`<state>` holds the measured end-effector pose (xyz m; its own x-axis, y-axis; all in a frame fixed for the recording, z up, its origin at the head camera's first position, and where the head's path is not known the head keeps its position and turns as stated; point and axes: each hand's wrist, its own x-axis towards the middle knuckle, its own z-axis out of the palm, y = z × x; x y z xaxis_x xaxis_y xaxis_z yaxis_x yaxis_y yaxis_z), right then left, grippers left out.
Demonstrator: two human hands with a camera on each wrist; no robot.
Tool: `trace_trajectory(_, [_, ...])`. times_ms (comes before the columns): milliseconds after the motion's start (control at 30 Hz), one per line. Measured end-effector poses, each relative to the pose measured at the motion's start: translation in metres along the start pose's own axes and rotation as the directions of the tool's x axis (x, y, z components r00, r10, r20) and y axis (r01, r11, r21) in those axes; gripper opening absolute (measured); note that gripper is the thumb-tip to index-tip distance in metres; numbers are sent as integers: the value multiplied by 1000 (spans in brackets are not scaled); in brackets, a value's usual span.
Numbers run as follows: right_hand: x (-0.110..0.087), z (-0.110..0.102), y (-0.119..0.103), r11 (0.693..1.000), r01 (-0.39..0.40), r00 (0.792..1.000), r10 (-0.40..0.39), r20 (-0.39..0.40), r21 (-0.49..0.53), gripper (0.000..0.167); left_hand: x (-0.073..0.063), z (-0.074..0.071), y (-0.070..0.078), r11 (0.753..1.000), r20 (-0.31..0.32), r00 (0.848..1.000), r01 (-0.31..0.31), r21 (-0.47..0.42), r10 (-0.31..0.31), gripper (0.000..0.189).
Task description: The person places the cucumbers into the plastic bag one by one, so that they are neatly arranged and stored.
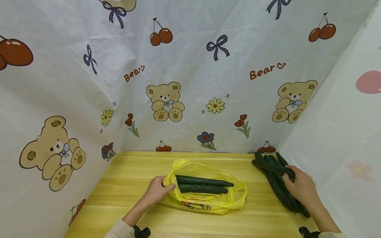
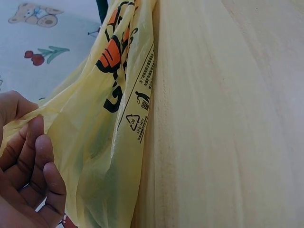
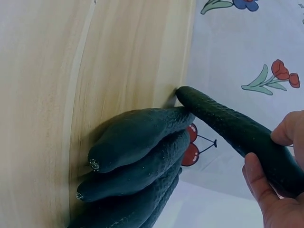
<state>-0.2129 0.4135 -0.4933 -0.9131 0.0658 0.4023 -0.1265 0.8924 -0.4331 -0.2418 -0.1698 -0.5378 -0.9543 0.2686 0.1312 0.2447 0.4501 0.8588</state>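
My left hand (image 1: pixel 157 191) pinches the left rim of a thin yellow plastic bag (image 1: pixel 214 209), its mouth spread wide on the table. Inside lie two dark green cucumbers (image 1: pixel 202 188), side by side, their tips toward the right. In the left wrist view, fingertips and thumb grip the bag's film (image 2: pixel 107 156), which carries black and orange print. At the right, my right hand (image 1: pixel 301 186) holds one cucumber (image 3: pixel 232 126) by its near end, raised at a slant above a pile. That pile is several more cucumbers (image 3: pixel 137 140), lying close together on the wood.
The wooden table (image 1: pixel 125 175) meets a white cloth wall (image 1: pixel 190 132) printed with bears, cherries and bows at the back. Cloth walls also rise on the left and right, the right one (image 1: pixel 336 148) close beside the cucumber pile.
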Motion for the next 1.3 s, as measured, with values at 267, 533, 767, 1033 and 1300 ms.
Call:
trace_trajectory(267, [1,-3,2,998,-37,999,39,-35,59,40,1,-1,0,1000,-1,1000,-2,-4,2,20])
trace_trajectory(533, [1,-5,1,995,-44,996,51,-78,93,38,4,-3,4,1000,-1,1000,-1,-8,1,19])
trace_trajectory(767, [-3,-8,-17,988,-26,995,39,-88,149,37,5,-3,6,1000,-7,1000,8,-6,-8,19])
trace_trajectory(1033, [-4,-13,-45,966,-83,996,86,-2,245,38,6,-4,5,1000,-11,1000,3,-29,-3,17])
trace_trajectory(1300, [-2,-6,-68,943,-64,998,54,37,326,36,7,-6,6,999,-23,1000,5,-38,-5,18])
